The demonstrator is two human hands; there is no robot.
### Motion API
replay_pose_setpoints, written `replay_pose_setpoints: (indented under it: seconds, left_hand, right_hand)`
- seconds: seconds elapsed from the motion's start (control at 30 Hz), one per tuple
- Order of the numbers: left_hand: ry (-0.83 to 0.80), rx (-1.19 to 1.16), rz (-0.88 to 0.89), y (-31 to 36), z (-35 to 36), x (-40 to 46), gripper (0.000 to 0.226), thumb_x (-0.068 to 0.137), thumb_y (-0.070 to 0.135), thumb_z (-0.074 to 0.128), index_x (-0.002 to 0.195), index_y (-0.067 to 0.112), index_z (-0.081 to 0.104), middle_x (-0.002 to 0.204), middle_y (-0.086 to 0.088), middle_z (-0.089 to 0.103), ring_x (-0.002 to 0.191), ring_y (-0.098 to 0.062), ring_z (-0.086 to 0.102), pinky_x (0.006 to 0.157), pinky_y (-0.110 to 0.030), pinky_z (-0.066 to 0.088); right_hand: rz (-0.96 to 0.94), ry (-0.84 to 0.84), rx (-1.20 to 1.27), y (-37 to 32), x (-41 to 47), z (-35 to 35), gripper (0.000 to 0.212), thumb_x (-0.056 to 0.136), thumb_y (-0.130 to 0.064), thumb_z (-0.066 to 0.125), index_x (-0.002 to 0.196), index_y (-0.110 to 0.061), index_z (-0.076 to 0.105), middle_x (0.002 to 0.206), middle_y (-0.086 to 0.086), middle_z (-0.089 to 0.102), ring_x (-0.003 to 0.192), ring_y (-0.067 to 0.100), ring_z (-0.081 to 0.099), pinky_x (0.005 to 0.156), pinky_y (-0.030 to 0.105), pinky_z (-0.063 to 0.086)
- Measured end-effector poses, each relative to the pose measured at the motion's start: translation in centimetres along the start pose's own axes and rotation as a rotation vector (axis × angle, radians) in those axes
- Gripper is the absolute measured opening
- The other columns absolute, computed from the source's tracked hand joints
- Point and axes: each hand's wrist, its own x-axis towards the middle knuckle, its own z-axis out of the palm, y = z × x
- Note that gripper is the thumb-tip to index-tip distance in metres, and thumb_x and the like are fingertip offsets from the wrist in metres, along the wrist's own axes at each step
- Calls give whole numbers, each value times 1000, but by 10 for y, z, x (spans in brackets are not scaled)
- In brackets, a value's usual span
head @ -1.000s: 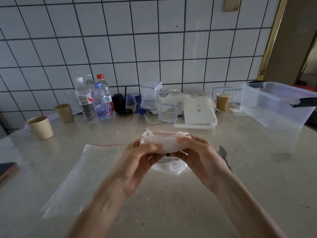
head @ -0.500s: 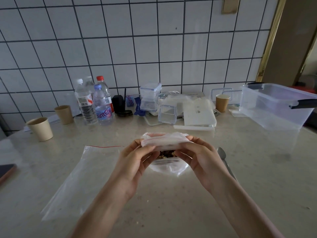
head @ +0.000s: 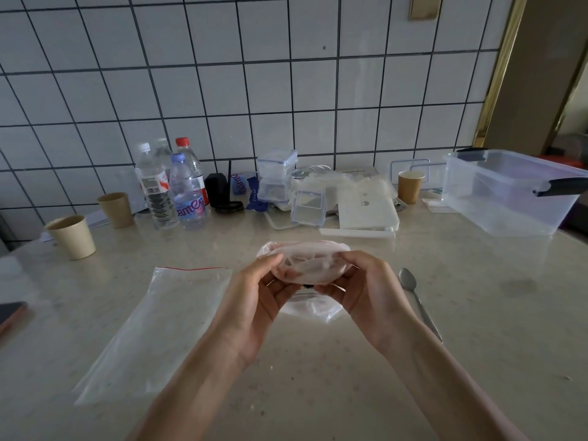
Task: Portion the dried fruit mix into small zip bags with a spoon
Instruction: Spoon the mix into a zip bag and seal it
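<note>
1. Both hands are up off the pale stone counter (head: pixel 477 313), over its middle. The left hand (head: pixel 251 300) pinches the left side of a small clear zip bag with a red seal strip (head: pixel 305 262), and the right hand (head: pixel 366 291) grips its right side, thumb on top.
2. The bag's mouth is spread into a wide oval whose long axis runs left to right; the opening tilts up and toward the far wall, and the body hangs down toward the counter.
3. I judge a slip likely: the film looks thin, and a loosened pinch would drop one side so the mouth falls shut and any fruit inside tips out.
4. The metal spoon (head: pixel 413 294) lies just right of the right hand, bowl pointing far. Neither hand is free for it.
5. A large flat clear bag (head: pixel 159 329) lies to the left.
</note>
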Motion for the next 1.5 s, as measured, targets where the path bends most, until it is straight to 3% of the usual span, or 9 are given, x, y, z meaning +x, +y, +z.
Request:
replay_pose_setpoints:
  seconds: [0.33, 0.43, 0.67, 0.8, 0.93, 1.03, 1.13, 1.4, 1.5]
  left_hand:
    - [26, 112, -17, 2, -4, -1, 24, 92, 25, 62, 96, 16, 84, 97, -7, 76, 86, -14, 73, 75, -29, 60]
    - [-26, 325, 72, 5, -6, -3, 17, 78, 24, 76, 91, 20, 84, 95, -5, 79, 91, -16, 74, 79, -29, 58]
    - [195, 690, 261, -5, -6, -1, 18, 62, 25, 86, 75, 32, 76, 72, -2, 74, 71, -18, 70, 73, -49, 61]
    - [239, 879, 420, -7, -6, -1, 16, 80, 16, 80, 79, 29, 71, 66, 5, 70, 64, -15, 68, 67, -56, 62]
    - [322, 1012, 554, -7, -7, -4, 25, 85, 17, 74, 69, 21, 55, 62, 5, 63, 60, -29, 69, 54, -52, 55]
    - [391, 1059, 526, -6, -9, -3, 31, 84, -2, 69, 71, 20, 51, 67, 1, 64, 54, -23, 69, 45, -36, 50]
    - [430, 1069, 472, -5, -11, -2, 31, 84, -4, 69, 72, 19, 52, 69, -4, 66, 55, -21, 69, 41, -25, 44]
    - [409, 1133, 468, -7, -10, -3, 25, 86, 10, 72, 79, 25, 54, 75, 3, 65, 66, -25, 66, 47, -35, 46]
    - [331, 1401, 682, -8, -10, -9, 26, 89, 20, 74, 95, 29, 50, 98, 8, 59, 76, -14, 60, 55, -34, 49]
  right_hand:
    - [-55, -237, -189, -1, -3, -4, 38, 96, -27, 47, 111, -15, 80, 113, 10, 77, 104, 19, 71, 84, 32, 57]
    - [-126, -263, -354, -3, -4, -3, 30, 94, -33, 67, 116, -17, 79, 112, 8, 77, 105, 20, 71, 83, 28, 57]
    - [-197, 93, -626, 8, -5, 3, 9, 80, -10, 72, 73, -8, 77, 70, 10, 70, 68, 13, 63, 65, 28, 51]
    - [-438, 188, -865, 8, -8, 10, 45, 79, -2, 67, 47, -32, 55, 43, -17, 43, 41, 4, 37, 44, 12, 27]
    - [-716, 224, -1022, 13, -8, 10, 39, 77, -2, 73, 66, -34, 56, 68, -22, 63, 64, 3, 58, 54, 11, 40]
    - [-868, 146, -1113, 11, -6, 5, 29, 79, 10, 71, 85, -14, 55, 98, -11, 61, 89, 7, 59, 71, 32, 54]
    - [-1074, -64, -1167, 10, -7, 7, 38, 74, 27, 62, 83, -9, 54, 111, -26, 49, 115, -14, 54, 84, 6, 46]
    - [-949, -265, -1244, 10, -7, 6, 54, 83, 24, 47, 82, -19, 79, 140, -13, 62, 132, 14, 57, 98, 33, 54]
    - [-937, -242, -1266, 9, -7, 8, 73, 78, 23, 45, 98, -38, 80, 135, -34, 57, 122, 5, 59, 95, 19, 50]
